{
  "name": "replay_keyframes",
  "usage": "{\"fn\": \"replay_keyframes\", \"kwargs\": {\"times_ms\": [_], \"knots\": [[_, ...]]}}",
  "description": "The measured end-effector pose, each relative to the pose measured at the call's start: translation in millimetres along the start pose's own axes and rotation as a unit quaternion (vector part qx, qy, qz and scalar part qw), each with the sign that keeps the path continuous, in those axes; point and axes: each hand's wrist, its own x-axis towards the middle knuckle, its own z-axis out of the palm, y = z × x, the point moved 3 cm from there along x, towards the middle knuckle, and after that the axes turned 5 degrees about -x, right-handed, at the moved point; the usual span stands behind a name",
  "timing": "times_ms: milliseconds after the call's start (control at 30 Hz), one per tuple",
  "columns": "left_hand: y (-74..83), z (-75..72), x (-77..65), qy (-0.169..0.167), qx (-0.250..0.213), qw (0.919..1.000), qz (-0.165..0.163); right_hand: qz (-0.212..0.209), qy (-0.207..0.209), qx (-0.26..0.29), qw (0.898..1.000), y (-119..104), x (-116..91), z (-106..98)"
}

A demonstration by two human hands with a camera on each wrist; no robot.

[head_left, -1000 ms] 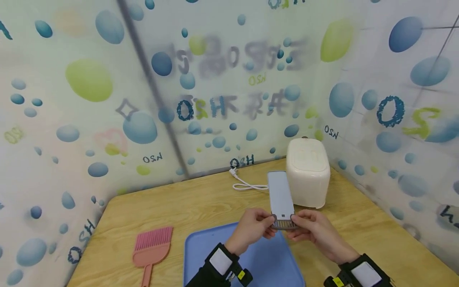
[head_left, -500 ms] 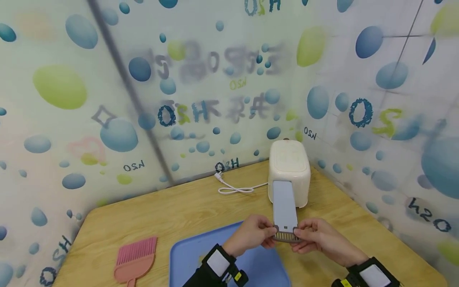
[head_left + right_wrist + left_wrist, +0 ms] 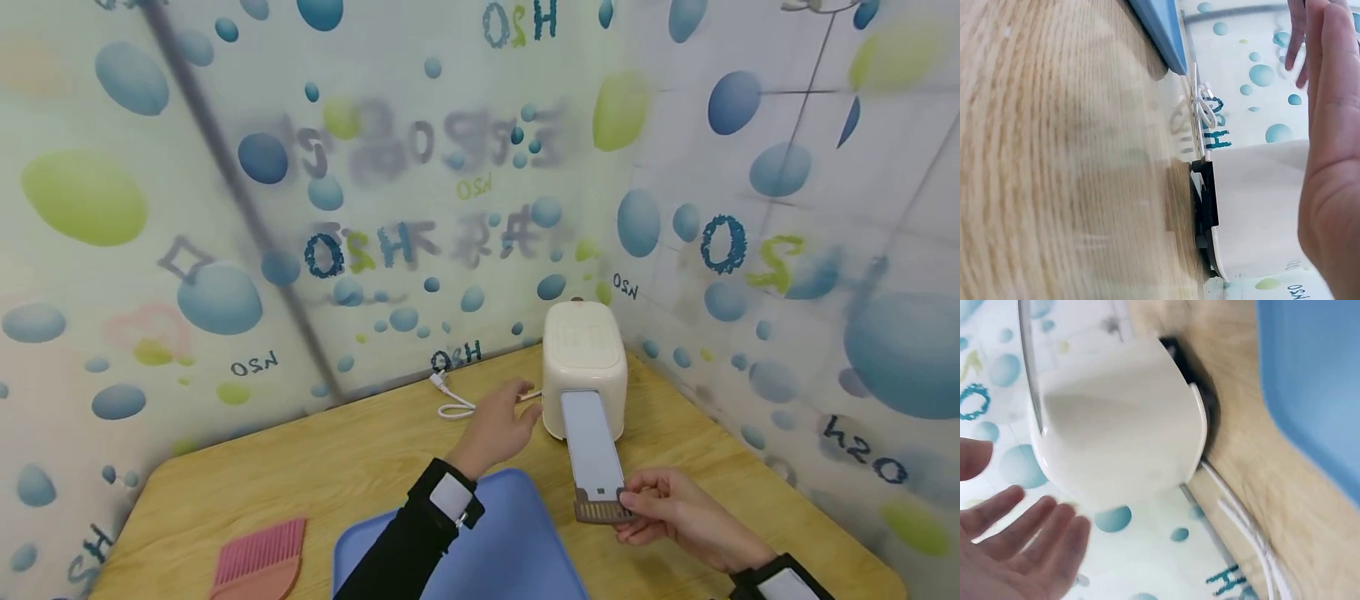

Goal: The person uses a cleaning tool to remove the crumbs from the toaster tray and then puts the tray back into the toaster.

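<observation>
A long, flat light-grey panel (image 3: 591,446) with a brown slotted end piece points away from me, its far end overlapping the front of a cream toaster (image 3: 584,342) in the head view. At the right corner of the brown end, my right hand (image 3: 671,510) pinches it between thumb and fingers. My left hand (image 3: 491,429) is off the panel, fingers apart and holding nothing, just left of the toaster. The left wrist view shows the toaster's cream body (image 3: 1122,425) beside these loosely extended fingers. What the right fingertips grip lies outside the right wrist view.
A blue tray (image 3: 480,554) lies on the wooden table in front of me. Left of it is a pink brush (image 3: 258,558) with broad bristles. A white cord with a plug (image 3: 452,400) runs from the toaster's left side. Patterned curtains stand behind and at the right.
My left hand has let go of the panel's brown end and moved up and left beside the toaster. The right hand keeps its pinch. The head view has turned rightward.
</observation>
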Motion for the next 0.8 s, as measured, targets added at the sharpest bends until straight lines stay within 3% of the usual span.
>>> {"fn": "replay_keyframes", "kwargs": {"times_ms": [167, 367, 500, 700, 800], "knots": [[0.7, 3.2, 26.6, -0.003, 0.064, 0.9962, 0.059, 0.008, 0.0, 0.007, 1.0, 1.8, -6.8, -4.8], [3.3, 17.8, 49.5, -0.042, 0.055, 0.9939, 0.086, 0.027, -0.009, 0.021, 0.999, 7.7, -15.5, -7.9], [2.4, 27.8, 65.4, -0.065, 0.045, 0.9936, 0.08, 0.031, -0.016, 0.034, 0.999, 14.2, -20.2, -9.5], [-0.3, 40.7, 85.2, -0.096, 0.048, 0.9936, 0.036, 0.035, -0.01, 0.048, 0.998, 18.3, -27.5, -14.6], [-2.8, 45.7, 91.9, -0.103, 0.053, 0.9929, 0.029, 0.045, -0.002, 0.048, 0.998, 19.8, -30.5, -17.5]]}}
